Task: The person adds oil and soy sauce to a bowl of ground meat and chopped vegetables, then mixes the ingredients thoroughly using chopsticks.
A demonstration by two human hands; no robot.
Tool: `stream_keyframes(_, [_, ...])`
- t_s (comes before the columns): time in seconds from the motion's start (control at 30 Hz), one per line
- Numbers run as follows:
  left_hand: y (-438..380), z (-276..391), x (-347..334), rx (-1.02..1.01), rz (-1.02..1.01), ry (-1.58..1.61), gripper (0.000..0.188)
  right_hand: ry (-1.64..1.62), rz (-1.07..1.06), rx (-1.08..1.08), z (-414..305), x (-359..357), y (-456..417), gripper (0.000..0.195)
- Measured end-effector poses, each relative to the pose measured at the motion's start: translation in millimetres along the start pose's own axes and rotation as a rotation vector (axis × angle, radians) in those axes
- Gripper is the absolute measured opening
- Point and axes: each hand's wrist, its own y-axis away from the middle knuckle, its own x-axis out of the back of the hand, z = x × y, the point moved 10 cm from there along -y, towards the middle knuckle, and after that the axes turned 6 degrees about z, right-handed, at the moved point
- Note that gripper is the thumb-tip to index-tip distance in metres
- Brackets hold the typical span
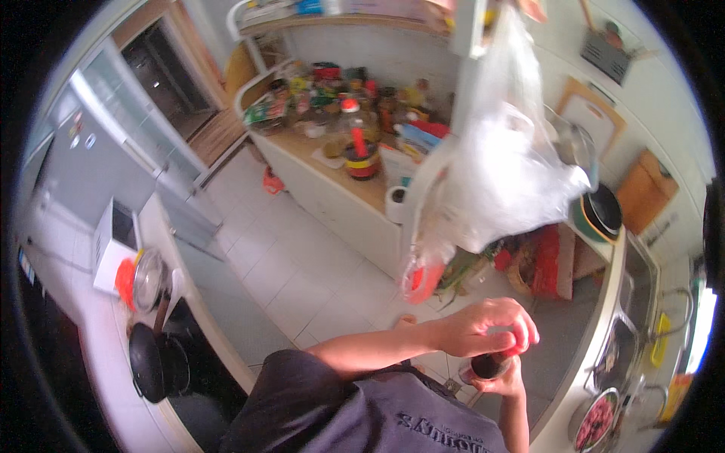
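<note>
My right hand (501, 380) holds a small jar (488, 367) from below, its round dark top facing up. Just above the jar, my left hand (488, 328) has its fingers curled around a small red thing (514, 351), perhaps a lid; the fingers cover most of it. Both hands are close together in front of my dark grey shirt (413, 419). Blur hides what the jar contains.
A bulky clear plastic bag (504, 164) hangs ahead of my hands. To the right are a sink (620, 345) and a bowl of raw meat (595, 419). A black wok (148, 362) sits at left. Bottles and a paper roll (396, 206) crowd the far counter (334, 181).
</note>
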Motion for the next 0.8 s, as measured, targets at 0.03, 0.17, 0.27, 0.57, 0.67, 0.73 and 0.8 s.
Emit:
stream_keyframes(0.03, [6.4, 16.5, 15.6, -0.056, 0.036, -0.137, 0.031, 0.028, -0.004, 0.014, -11.0, -13.8, -14.7, 0.061])
stream_keyframes(0.17, [43.9, 70.6, 66.6, -0.154, 0.099, -0.82, 0.041, -0.107, -0.126, 0.139, -62.8, -77.4, -71.3, 0.061])
stream_keyframes(0.27, [71.0, 102.8, 103.8, -0.165, 0.078, -1.067, 0.05, -0.217, -0.136, 0.221, -98.9, -124.3, -105.9, 0.065])
stream_keyframes(0.57, [153.7, 163.1, 262.8, -0.078, 0.3, -1.024, 0.083, 0.03, -0.163, 0.337, -122.6, -265.8, -222.2, 0.073])
stream_keyframes(0.67, [176.5, 172.4, 324.1, 0.027, 0.426, -0.963, 0.102, -0.064, -0.291, 0.307, -150.4, -309.5, -259.1, 0.075])
stream_keyframes(0.73, [190.1, 164.6, 355.7, 0.155, 0.402, -0.912, 0.101, 0.019, -0.256, 0.403, -173.5, -322.8, -275.6, 0.075])
stream_keyframes(0.8, [199.0, 159.3, 368.3, 0.189, 0.36, -0.954, 0.094, 0.108, -0.23, 0.466, -184.6, -336.0, -287.6, 0.076])
